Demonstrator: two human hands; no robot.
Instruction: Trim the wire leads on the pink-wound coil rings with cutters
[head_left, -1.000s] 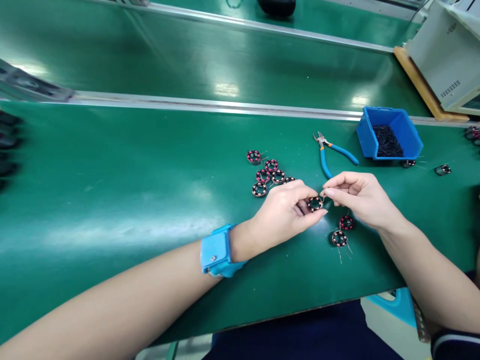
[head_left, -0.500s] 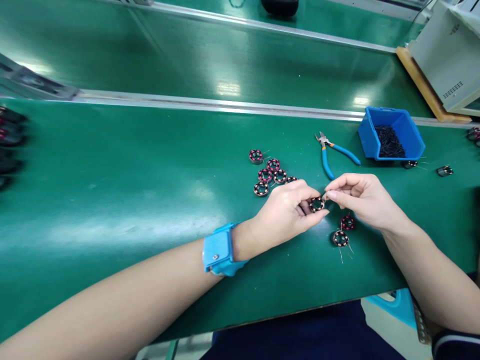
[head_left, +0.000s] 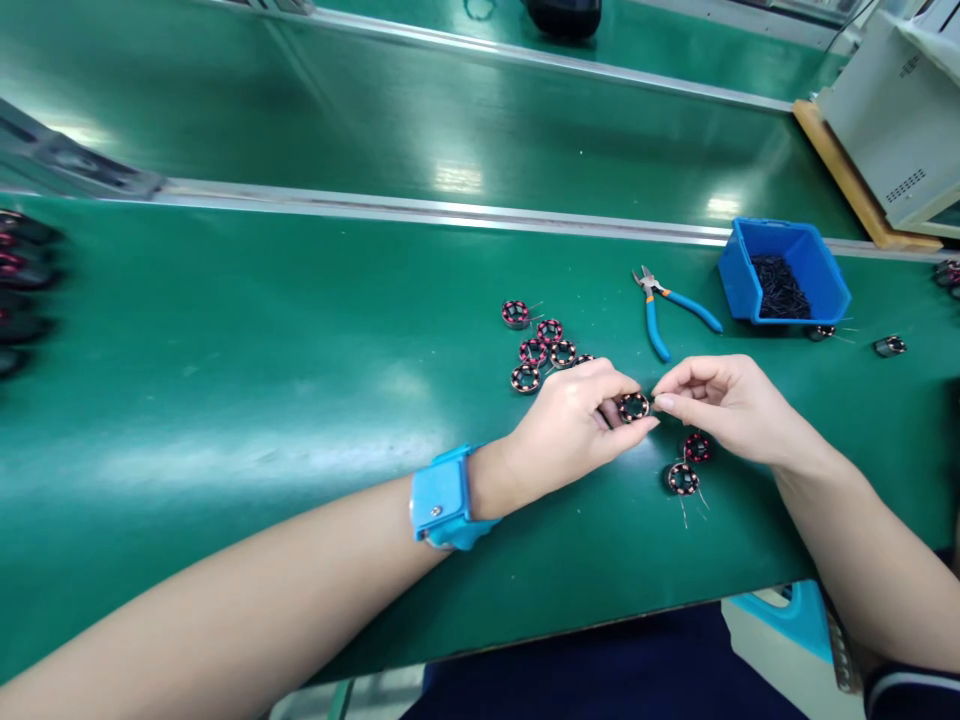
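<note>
Blue wrist strap (head_left: pixel 442 497) on left forearm, nearest. Two loose rings (head_left: pixel 682 478) flat on green tabletop (head_left: pixel 262 400), just under right wrist. Left hand (head_left: pixel 570 420) pinching small coil ring (head_left: pixel 634 406) between thumb and fingers, just above tabletop. Right hand (head_left: pixel 724 405) fingertips pressed together at the coil ring's right edge. Beyond: ring cluster (head_left: pixel 544 345), blue-handled cutters (head_left: pixel 664 305), blue bin (head_left: pixel 814 262) of dark bits.

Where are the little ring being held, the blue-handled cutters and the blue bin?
Held ring (head_left: pixel 634 406), head view: its top face.
Cutters (head_left: pixel 653 325), head view: the near blue handle.
Blue bin (head_left: pixel 735 275), head view: its left outer wall.
</note>
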